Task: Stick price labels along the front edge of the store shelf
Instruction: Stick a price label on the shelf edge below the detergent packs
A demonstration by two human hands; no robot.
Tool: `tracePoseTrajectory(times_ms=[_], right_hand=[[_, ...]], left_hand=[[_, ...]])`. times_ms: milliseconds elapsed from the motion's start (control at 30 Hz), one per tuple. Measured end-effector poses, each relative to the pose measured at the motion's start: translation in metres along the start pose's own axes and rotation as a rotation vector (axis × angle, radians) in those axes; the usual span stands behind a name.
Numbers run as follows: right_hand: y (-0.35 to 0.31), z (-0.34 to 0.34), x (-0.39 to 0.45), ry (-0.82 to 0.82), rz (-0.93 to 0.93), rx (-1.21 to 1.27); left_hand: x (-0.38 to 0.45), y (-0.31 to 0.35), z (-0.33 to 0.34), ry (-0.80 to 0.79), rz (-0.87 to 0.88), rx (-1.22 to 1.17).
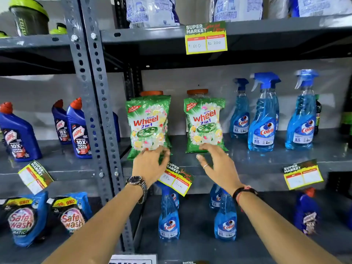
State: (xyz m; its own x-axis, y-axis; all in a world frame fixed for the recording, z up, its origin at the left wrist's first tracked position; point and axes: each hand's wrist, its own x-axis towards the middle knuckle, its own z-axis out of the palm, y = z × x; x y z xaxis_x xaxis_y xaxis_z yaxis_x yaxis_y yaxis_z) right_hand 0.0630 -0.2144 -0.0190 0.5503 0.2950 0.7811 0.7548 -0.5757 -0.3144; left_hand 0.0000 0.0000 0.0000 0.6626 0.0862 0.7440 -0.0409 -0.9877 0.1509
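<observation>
A yellow and green price label (176,179) hangs tilted on the front edge of the middle shelf (253,168), with handwritten numbers on it. My left hand (150,164), with a watch on the wrist, curls around the bottom of the left green Wheel detergent pack (147,122), just above the label's left end. My right hand (217,164) is spread, its fingertips touching the bottom of the right Wheel pack (204,122) and the thumb free. Three more labels are stuck on shelf edges: one on the top shelf (206,38), one at right (302,174), one tilted at left (35,177).
Blue Colin spray bottles (262,119) stand right of the packs, and more (168,218) on the shelf below. Harpic bottles (79,130) and Safe Wash pouches (24,220) fill the left rack. A perforated grey upright (95,103) divides the racks.
</observation>
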Motion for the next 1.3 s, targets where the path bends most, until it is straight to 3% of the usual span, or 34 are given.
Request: tracePoseTrajectory(times_ms=[133, 400, 633, 800, 1067, 1300], right_hand=[[0.001, 0.016, -0.02, -0.11, 0.047, 0.015], [0.0, 0.024, -0.026, -0.205, 0.029, -0.078], [-0.001, 0.027, -0.024, -0.184, -0.066, -0.202], [-0.006, 0.018, -0.016, -0.168, -0.004, -0.165], [-0.001, 0.014, -0.021, -0.259, -0.094, -0.206], [-0.003, 0.017, -0.016, -0.141, -0.073, -0.244]], left_hand=[[-0.011, -0.007, 0.008, -0.085, -0.072, -0.063], [-0.02, -0.011, 0.015, -0.081, -0.052, -0.083], [-0.022, -0.01, 0.017, -0.103, -0.035, -0.071], [-0.025, -0.009, 0.018, -0.047, -0.031, -0.142], [-0.042, -0.02, 0.032, -0.052, -0.018, -0.222], [-0.036, -0.015, 0.032, 0.044, -0.069, -0.163]])
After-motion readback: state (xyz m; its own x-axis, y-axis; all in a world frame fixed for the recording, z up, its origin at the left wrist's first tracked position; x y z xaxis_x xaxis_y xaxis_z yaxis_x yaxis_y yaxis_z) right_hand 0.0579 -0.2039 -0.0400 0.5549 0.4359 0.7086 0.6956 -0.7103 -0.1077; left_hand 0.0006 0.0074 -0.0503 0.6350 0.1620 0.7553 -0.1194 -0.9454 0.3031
